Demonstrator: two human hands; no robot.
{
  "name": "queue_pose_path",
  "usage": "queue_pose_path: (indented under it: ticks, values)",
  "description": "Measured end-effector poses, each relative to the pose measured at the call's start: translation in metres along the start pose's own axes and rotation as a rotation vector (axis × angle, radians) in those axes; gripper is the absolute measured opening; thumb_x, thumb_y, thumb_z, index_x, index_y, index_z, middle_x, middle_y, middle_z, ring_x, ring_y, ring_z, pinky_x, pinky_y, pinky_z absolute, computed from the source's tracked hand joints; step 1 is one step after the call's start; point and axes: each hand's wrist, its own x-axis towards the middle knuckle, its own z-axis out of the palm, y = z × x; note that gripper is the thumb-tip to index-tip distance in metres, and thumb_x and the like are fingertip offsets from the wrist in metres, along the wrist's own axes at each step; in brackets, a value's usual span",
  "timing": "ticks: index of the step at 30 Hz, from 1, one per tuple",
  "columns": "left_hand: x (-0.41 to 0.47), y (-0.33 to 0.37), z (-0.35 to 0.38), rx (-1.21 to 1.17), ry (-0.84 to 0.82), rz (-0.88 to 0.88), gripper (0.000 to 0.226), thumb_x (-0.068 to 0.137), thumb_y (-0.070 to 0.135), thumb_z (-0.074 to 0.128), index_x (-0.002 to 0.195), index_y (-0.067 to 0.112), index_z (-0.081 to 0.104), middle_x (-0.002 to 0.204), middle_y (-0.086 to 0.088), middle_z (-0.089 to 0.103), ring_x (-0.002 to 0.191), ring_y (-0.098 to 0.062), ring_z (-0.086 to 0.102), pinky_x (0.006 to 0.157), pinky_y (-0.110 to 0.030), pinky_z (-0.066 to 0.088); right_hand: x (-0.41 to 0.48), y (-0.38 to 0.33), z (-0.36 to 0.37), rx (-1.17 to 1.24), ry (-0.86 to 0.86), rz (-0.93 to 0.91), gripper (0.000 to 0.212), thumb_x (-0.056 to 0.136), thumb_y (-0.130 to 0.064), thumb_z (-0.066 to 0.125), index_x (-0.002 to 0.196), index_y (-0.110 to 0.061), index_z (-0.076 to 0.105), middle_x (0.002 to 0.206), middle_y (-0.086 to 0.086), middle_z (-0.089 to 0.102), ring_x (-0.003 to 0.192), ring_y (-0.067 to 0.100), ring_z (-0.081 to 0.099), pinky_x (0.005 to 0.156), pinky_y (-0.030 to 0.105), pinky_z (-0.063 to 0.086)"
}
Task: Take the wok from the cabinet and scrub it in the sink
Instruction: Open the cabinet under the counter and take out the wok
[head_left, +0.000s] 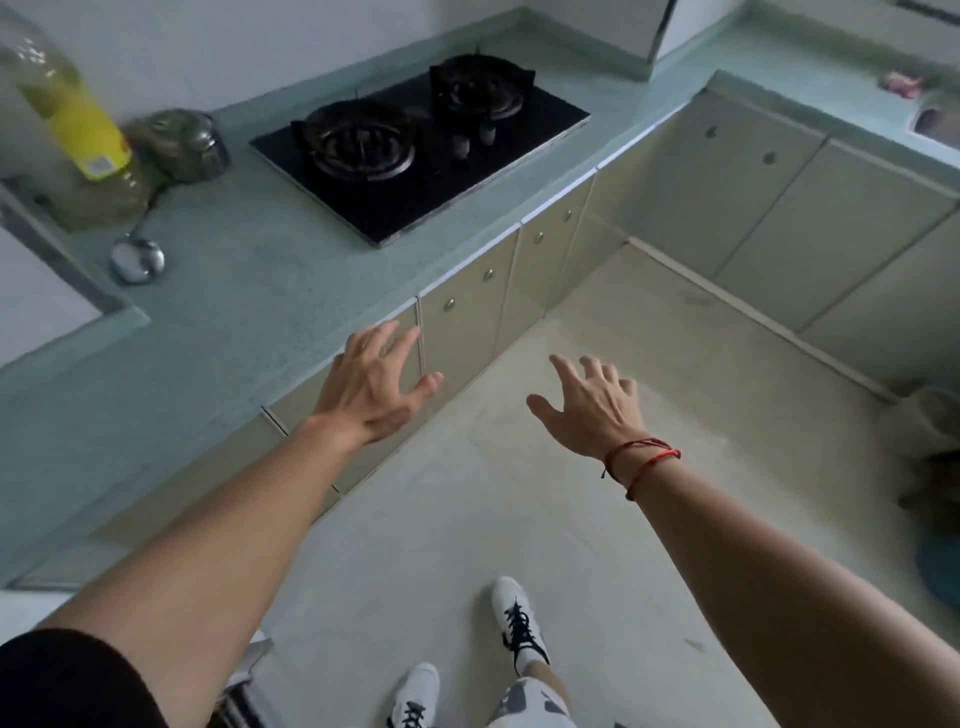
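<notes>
No wok shows in the head view. A row of pale cabinet doors (467, 332) with small round knobs runs under the green counter (223, 312), and all of them are closed. My left hand (371, 387) hovers with fingers spread just in front of the counter edge and the top of a door, holding nothing. My right hand (589, 405), with a red string on its wrist, is stretched out over the floor with fingers apart, also empty. The corner of a sink (935, 127) peeks in at the far right edge.
A black two-burner gas hob (421, 150) is set into the counter. At the left stand a yellow oil bottle (78, 119), a small metal pot (182, 145) and a ladle (137, 257). More cabinet doors (810, 218) line the right wall. Bags (930, 431) lie on the floor at right.
</notes>
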Motion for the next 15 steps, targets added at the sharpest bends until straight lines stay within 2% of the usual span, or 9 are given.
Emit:
queue_pose_path:
  ticks: [8, 15]
  values:
    - [-0.008, -0.022, 0.022, -0.021, 0.083, -0.424, 0.091, 0.077, 0.074, 0.026, 0.147, 0.018, 0.044, 0.151, -0.009, 0.040, 0.138, -0.033, 0.032, 0.114, -0.043, 0.031, 0.103, -0.016, 0.019, -0.025, -0.126, -0.332, 0.068, 0.087, -0.067, 0.040, 0.144, -0.031, 0.031, 0.140, 0.010, 0.044, 0.126, 0.031, 0.042, 0.100, 0.046, 0.033]
    - [-0.025, -0.033, 0.031, -0.049, 0.105, -0.633, 0.087, 0.079, 0.071, 0.031, 0.148, 0.020, 0.040, 0.154, -0.007, 0.035, 0.142, -0.029, 0.029, 0.112, -0.046, 0.035, 0.136, -0.054, 0.041, 0.011, -0.257, -0.487, 0.068, 0.088, -0.065, 0.039, 0.146, -0.030, 0.029, 0.143, 0.011, 0.040, 0.129, 0.029, 0.040, 0.104, 0.046, 0.032]
